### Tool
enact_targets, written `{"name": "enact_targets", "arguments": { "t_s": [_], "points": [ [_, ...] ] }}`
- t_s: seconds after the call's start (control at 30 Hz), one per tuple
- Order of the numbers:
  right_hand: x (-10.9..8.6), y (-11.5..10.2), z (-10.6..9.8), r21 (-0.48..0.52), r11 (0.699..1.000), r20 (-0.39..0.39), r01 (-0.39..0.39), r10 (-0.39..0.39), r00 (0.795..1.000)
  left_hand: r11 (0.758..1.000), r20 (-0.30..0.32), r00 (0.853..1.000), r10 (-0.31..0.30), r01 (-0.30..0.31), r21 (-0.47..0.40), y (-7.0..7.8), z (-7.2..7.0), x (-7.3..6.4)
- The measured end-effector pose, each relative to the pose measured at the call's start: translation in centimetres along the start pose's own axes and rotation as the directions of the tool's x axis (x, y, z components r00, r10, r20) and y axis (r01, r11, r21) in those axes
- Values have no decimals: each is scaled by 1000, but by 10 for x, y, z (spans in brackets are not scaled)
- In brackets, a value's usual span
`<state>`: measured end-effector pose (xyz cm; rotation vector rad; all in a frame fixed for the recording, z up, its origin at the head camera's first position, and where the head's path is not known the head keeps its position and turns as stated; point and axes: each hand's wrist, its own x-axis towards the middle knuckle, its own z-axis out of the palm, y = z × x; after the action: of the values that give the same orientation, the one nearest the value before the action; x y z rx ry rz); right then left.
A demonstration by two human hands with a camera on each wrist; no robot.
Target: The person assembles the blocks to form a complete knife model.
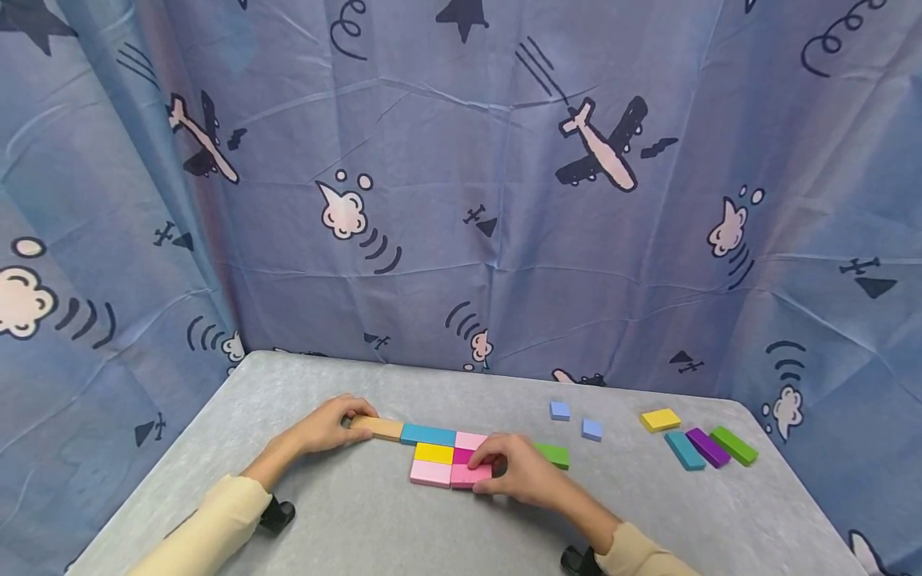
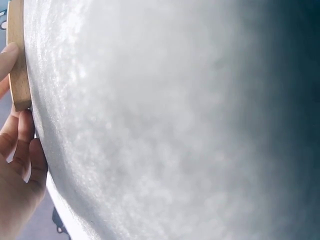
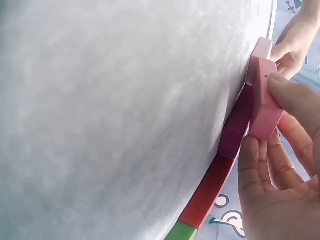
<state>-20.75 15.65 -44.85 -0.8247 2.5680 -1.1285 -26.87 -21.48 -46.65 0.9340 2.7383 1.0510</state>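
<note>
At left: our left hand (image 1: 331, 428) pinches one tan block (image 1: 380, 429) | rightward, nearer: our right hand (image 1: 522, 472) grips one rose-pink block (image 1: 464, 478) | far right: four blocks (image 1: 708, 447)

The tan block (image 2: 21, 75) in the left hand (image 1: 333, 424) looks like bare wood, smooth with faint grain. The pink block (image 3: 266, 105) in the right hand (image 1: 524, 474) looks smooth and dull, like it has paint on it. The red block (image 3: 209, 190) near that hand looks smooth too. Under both hands, the tabletop (image 1: 346, 516) looks speckly and a bit shiny. The curtain (image 1: 432, 232) beyond them is wrinkly cloth. The sleeves (image 1: 225, 512) behind the hands look like soft, dull cloth.
</note>
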Motion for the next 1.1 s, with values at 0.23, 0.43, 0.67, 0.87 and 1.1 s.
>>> {"name": "enact_targets", "arguments": {
  "t_s": [0.23, 0.43, 0.67, 0.87, 1.1],
  "points": [
    [1, -1, 3, -32, 999, 0, -1, 1, 1000, 1000, 0, 1000, 2, -2, 0, -2, 0, 0],
    [3, -3, 3, -51, 998, 0, -21, 21, 1000, 1000, -2, 1000, 5, -5, -2, -3, 1, 0],
    [4, -2, 4, -46, 999, -1, -13, 13, 1000, 1000, -2, 1000, -8, 8, 2, -4, 2, -1],
    [4, -1, 3, -25, 999, 15, -23, 24, 1000, 1000, -5, 1000, -12, 12, 7, -5, 2, -2],
    [-2, 3, -1, 47, 999, 8, 10, -11, 1000, 1000, -11, 1000, 14, -14, -2, -5, 2, 0]
  ]
}}
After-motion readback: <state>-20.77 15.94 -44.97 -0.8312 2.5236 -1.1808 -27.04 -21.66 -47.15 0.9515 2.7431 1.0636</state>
